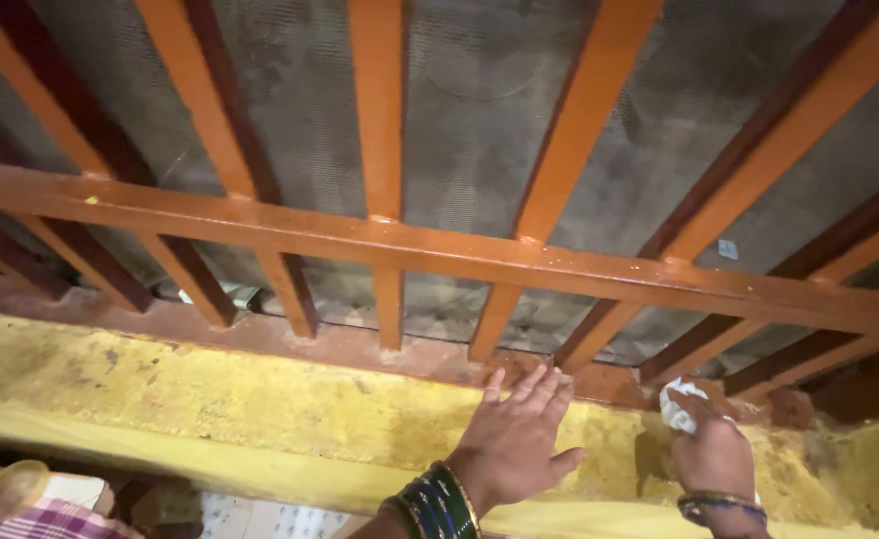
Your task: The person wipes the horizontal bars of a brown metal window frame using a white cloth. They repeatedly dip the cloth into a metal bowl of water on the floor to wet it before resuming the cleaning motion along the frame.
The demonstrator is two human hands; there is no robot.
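My left hand [519, 434] lies flat with fingers spread on the worn yellow sill [210, 404], its fingertips touching the brown lower frame of an orange barred window grille [379, 240]. Green and dark bangles sit on that wrist. To its right, my right hand [711, 454] presses a crumpled white cloth [679, 406] against the sill near the frame's base. That wrist also wears bangles.
Behind the orange bars is a dusty grey mesh screen [479, 120]. A horizontal orange rail [659, 274] crosses the bars. Checked purple fabric [50, 521] shows at the bottom left below the sill.
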